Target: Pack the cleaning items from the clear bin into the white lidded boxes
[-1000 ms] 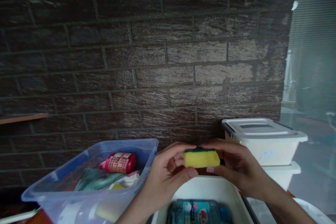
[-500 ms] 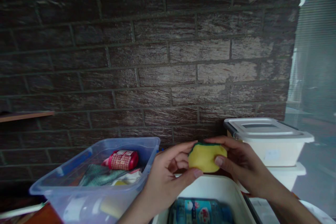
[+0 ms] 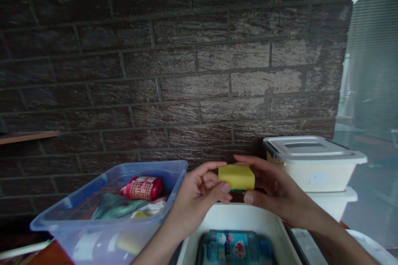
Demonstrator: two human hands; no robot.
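A yellow sponge (image 3: 236,176) with a thin green scouring layer is held up between both hands, above the far rim of a white bin (image 3: 248,211). My left hand (image 3: 203,188) pinches its left end, the thumb at the lower corner and the index finger along the top. Around the right end curl the fingers of my right hand (image 3: 270,182), with the thumb below. The green layer shows only as a strip along the underside. Inside the white bin lies a blue bottle (image 3: 239,246) with a printed label, cut off by the lower picture edge.
On the left stands a clear bluish tub (image 3: 108,225) holding a red bottle (image 3: 144,188) and a greenish cloth (image 3: 116,207). Two white lidded boxes (image 3: 320,174) are stacked at right. A dark brick wall (image 3: 186,70) rises behind, with a small shelf (image 3: 27,137) at left.
The sponge has been turned: its broad yellow face showed before, and now a narrower yellow side faces me with the green below instead of on top. Both hands shifted slightly left.
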